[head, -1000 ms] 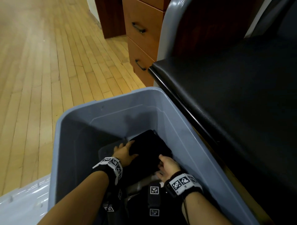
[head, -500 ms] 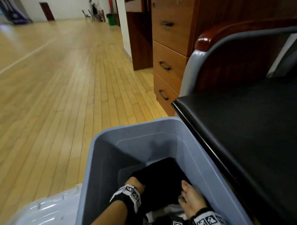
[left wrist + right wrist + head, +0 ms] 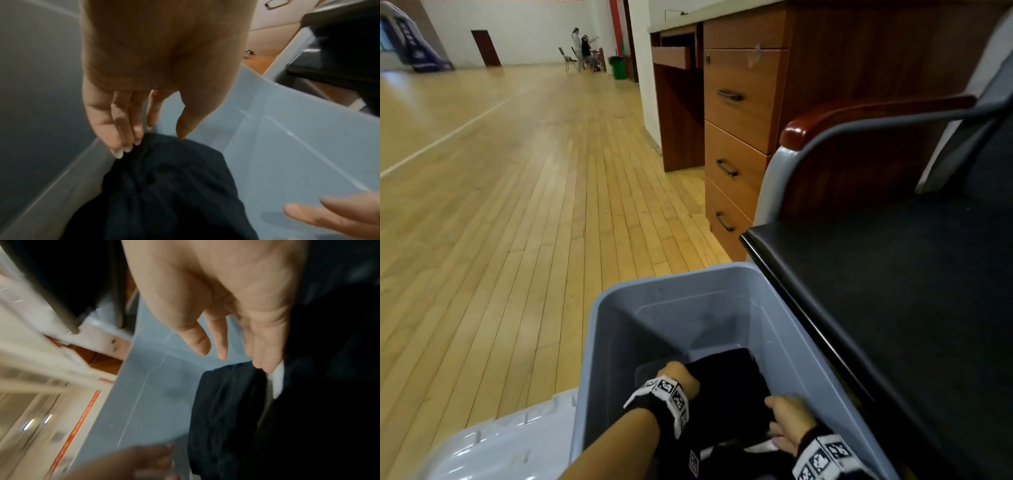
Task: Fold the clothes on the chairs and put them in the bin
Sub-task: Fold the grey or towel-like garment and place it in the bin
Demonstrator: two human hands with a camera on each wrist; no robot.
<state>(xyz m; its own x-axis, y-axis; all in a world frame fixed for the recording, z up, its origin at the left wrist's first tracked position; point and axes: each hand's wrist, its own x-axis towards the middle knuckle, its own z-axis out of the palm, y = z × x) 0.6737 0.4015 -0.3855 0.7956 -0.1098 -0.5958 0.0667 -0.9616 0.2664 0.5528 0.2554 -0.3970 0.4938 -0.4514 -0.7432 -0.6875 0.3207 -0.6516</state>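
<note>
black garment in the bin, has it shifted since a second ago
No. The black garment still lies in the same spot on the floor of the bin, its far edge just short of the far wall. Only the head camera tilted up.

Both forearms reach down and forward side by side, each wrist wrapped in a black band with black-and-white square markers. The left hand (image 3: pixel 677 377) points downward with its fingers (image 3: pixel 115 129) straight and close together, the tips and the thumb tip touching dark cloth below. The right hand (image 3: pixel 789 423) is angled inward toward the left one, its fingers (image 3: pixel 265 352) extended and slightly spread, relaxed, gripping nothing, the fingertips close to a pale edge.
</note>
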